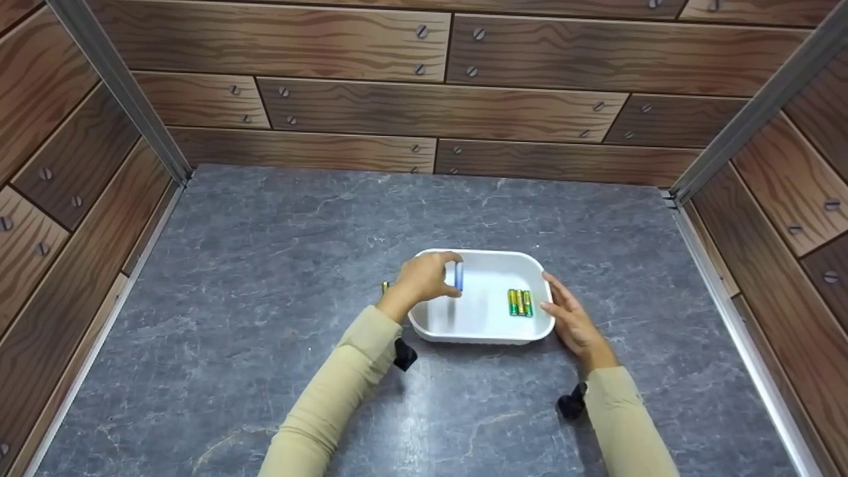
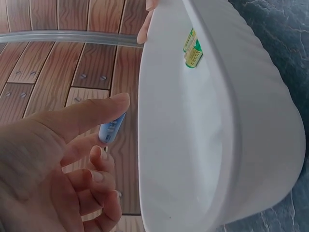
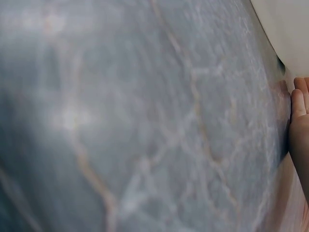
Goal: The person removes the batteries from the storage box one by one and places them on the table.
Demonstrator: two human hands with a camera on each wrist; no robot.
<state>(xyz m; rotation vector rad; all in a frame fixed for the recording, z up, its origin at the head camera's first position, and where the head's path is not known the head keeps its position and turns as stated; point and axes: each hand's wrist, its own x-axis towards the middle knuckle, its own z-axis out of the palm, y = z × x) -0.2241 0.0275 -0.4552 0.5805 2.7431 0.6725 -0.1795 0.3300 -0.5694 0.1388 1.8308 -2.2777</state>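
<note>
My left hand (image 1: 424,277) is over the left part of a white plastic basin (image 1: 483,336), pinching a blue battery (image 1: 458,277) between thumb and finger. In the left wrist view the battery (image 2: 112,128) shows under the thumb, while the other fingers are loosely curled. Several green-and-gold batteries (image 1: 520,303) lie side by side on the basin floor, toward its right end. My right hand (image 1: 575,324) rests against the outside of the basin's right end, thumb and fingertips at the rim. Only part of the right hand (image 3: 301,116) shows at the edge of the right wrist view.
Another green-and-gold battery (image 1: 385,287) is left of the basin, partly hidden behind my left wrist. A grey marbled tabletop (image 1: 265,265) lies under everything. Wood-patterned panels (image 1: 371,106) with metal corner posts (image 1: 122,93) enclose it at the back and sides.
</note>
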